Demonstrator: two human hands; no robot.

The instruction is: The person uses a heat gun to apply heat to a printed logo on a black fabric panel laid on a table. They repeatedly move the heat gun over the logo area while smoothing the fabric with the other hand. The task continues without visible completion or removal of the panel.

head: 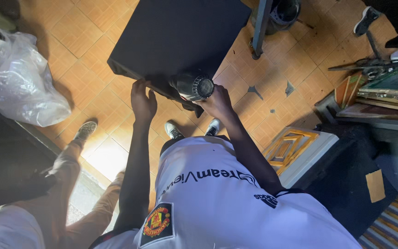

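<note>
Head view: left hand (143, 100) grips black board (176, 37); right hand (217, 102) holds heat gun (193, 85).

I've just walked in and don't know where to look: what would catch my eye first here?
Most striking is the big black board at top centre, tilted above the orange tiled floor. The left hand grips its near edge, while the right hand holds a black heat gun against it. At far left sits a crumpled white plastic bag, and wooden frames are stacked at right.

White short-sleeved jersey (217, 203) (crest, dark trim), grey sneakers (173, 131)
</note>
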